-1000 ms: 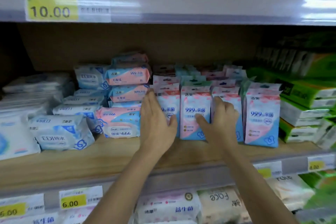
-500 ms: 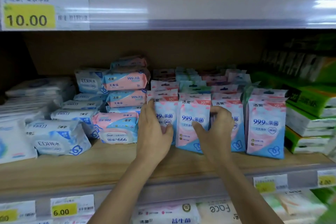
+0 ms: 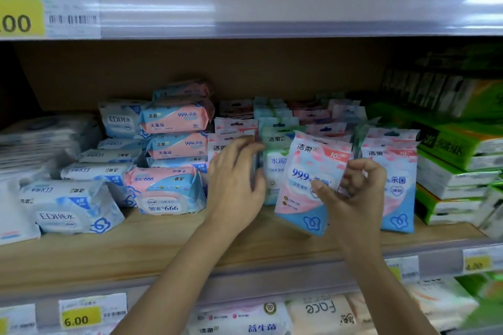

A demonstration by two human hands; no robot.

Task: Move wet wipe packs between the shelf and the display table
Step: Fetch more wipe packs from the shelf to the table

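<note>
Rows of small pink-and-blue wet wipe packs stand upright on the wooden shelf (image 3: 163, 242). My right hand (image 3: 351, 198) grips one pink-and-blue pack (image 3: 307, 185) by its right edge; the pack is tilted and lifted forward out of the front row. A green-and-white pack (image 3: 275, 163) now shows behind it. My left hand (image 3: 234, 185) presses flat against the side of the neighbouring pink pack (image 3: 220, 147) at the left of the row, fingers extended. Another pink pack (image 3: 397, 187) stands upright to the right of my right hand.
Larger pink 999 wipe packs (image 3: 174, 190) and white EDI packs (image 3: 70, 212) are stacked to the left. Green tissue boxes (image 3: 457, 171) fill the right. An upper shelf edge (image 3: 272, 8) hangs overhead. Price tags (image 3: 81, 315) and more packs sit on the shelf below.
My right hand has pulled one pink pack out of the front row and tilted it toward me, uncovering a green pack. My left hand stays against the neighbouring pack.
</note>
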